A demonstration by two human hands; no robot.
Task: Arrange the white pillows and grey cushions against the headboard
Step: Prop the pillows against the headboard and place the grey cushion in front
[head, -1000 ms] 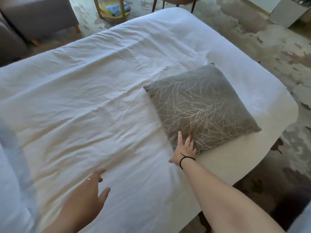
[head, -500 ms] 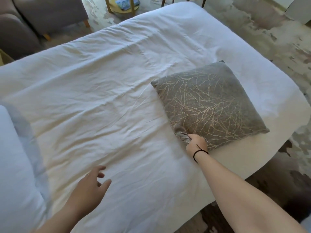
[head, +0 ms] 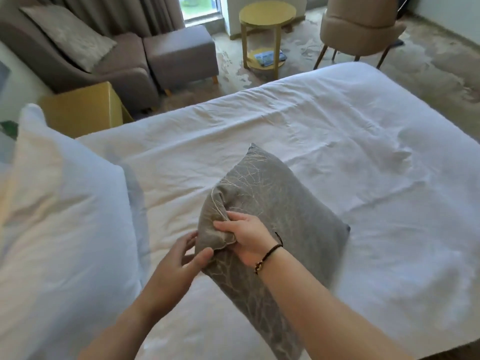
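A grey cushion (head: pixel 280 203) with a pale branch pattern is lifted above the white bed (head: pixel 337 131), tilted with one corner pointing away from me. My right hand (head: pixel 246 236) grips its near edge, bunching the fabric. My left hand (head: pixel 179 258) touches the cushion's lower left corner, thumb on top and fingers underneath. A large white pillow (head: pixel 59 219) stands at the left of the bed. The headboard is out of sight.
A second grey cushion (head: pixel 70 35) leans on the grey armchair (head: pixel 124 66) at the back left, beside a footstool (head: pixel 181 50). A yellow bedside table (head: pixel 83 110), a round yellow side table (head: pixel 267 29) and a beige chair (head: pixel 361 24) stand beyond the bed.
My right hand closed on the cushion's edge and lifted it off the bed towards me. My left hand rose from the sheet to the cushion's corner. My view swung left and up.
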